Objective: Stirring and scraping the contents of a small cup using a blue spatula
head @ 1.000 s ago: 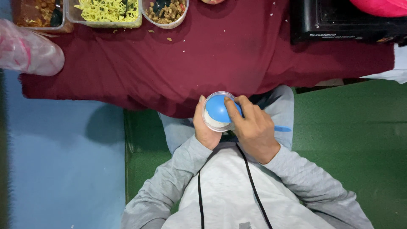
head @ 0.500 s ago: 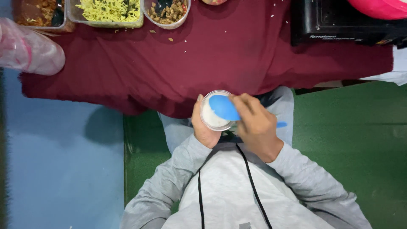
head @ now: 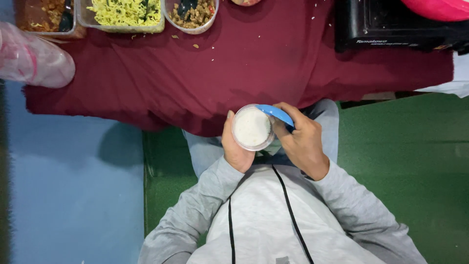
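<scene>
1. Two grey sleeves rise from the bottom of the frame to the hands at the centre, over the person's lap and the green floor.
2. The left hand is curled round a small clear cup, thumb up along its left wall; the cup is filled nearly to the rim with white rice and sits just below the table's near edge.
3. The right hand is closed on a blue spoon, whose bowl lies tilted at the cup's upper right rim, touching or just off it; I cannot tell which.
4. Risk, as I judge it: the rice stands high in the cup, so a push from the spoon or a tilt of the cup could spill grains onto the lap, since nothing supports the cup but the one hand.
5. Beyond the hands, a dark red cloth covers the table, with scattered crumbs on it.
6. Along the top edge stand a tub of yellow noodles, a round bowl of brown mince and, in the upper left corner, a third tub; all are cut off by the frame.
7. A black appliance fills the upper right, with something pink on it, only partly shown.
8. Hidden: the spoon's handle inside the fist, and the cup's base.
</scene>
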